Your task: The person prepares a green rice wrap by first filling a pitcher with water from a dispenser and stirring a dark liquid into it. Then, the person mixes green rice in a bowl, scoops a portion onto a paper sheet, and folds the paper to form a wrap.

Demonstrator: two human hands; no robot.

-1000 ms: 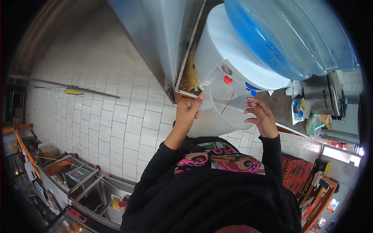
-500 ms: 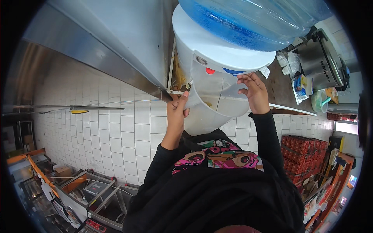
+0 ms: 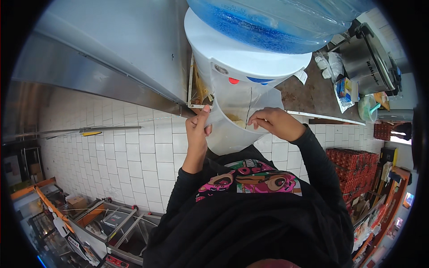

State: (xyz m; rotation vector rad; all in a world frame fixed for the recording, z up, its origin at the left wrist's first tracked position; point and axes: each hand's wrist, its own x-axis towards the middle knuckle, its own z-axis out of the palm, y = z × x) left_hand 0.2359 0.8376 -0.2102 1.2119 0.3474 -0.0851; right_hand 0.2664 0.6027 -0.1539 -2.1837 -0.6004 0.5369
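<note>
A translucent white plastic bucket (image 3: 228, 139) is tilted below the white water dispenser (image 3: 250, 60), its mouth facing the taps. Something pale yellowish lies inside, blurred by the plastic. My left hand (image 3: 197, 129) is closed on the bucket's left rim, thumb pointing up. At the right front of the rim, my right hand (image 3: 279, 124) has its fingers bent and closed over the edge; the hand hides that part of the rim. A thin dark line runs down from beneath the blue tap (image 3: 261, 81) towards its fingertips. Beside that tap is a red one (image 3: 233, 81).
A large blue water bottle (image 3: 268, 27) sits atop the dispenser. On the brown table (image 3: 292, 96) to the right are a steel cooker (image 3: 364, 60) and small packages. A metal cabinet (image 3: 111, 53) stands on the left. Stacked red trays (image 3: 351, 172) are at the right.
My right hand has left the blue tap area and come down to the bucket's rim, its fingers closing. My left hand keeps its hold. The whole view has shifted slightly.
</note>
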